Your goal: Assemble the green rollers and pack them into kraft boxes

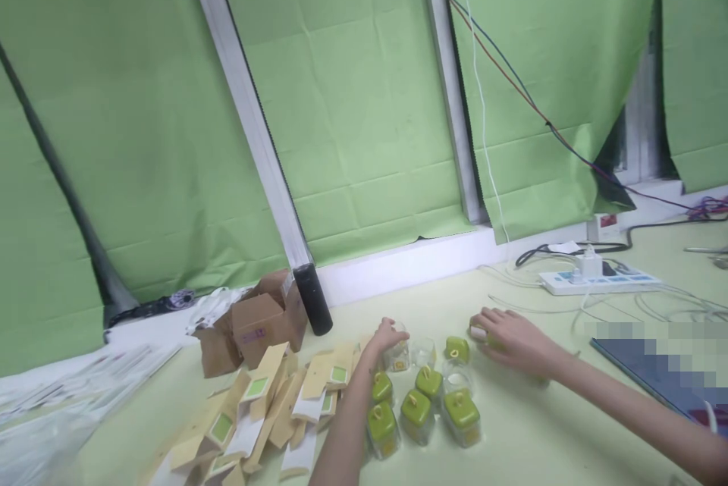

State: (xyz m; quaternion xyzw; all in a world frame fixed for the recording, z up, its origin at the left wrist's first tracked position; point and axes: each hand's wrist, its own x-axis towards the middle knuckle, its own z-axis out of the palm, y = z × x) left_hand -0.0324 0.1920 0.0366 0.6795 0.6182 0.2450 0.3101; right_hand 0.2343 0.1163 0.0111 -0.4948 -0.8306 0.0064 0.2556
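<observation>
My left hand [387,336] is closed on a clear square jar [400,359] at the back of a group of jars. Its fingers curl over the jar's top, and part of the grip is hidden. To the right, my right hand [506,333] is closed around a green lid [478,331], whose pale underside shows past the fingertips. Between the hands are an open clear jar [422,353] and a loose green lid [456,349] with a yellow loop. Another clear jar [456,376] stands just in front. Several jars with green lids [416,406] fill the front.
Opened tan cartons [273,402] lie piled left of the jars. Behind them are a brown cardboard box [262,327] and a black cylinder [312,300]. A white power strip [597,281] with cables sits at back right, with a dark flat device [642,380] nearer.
</observation>
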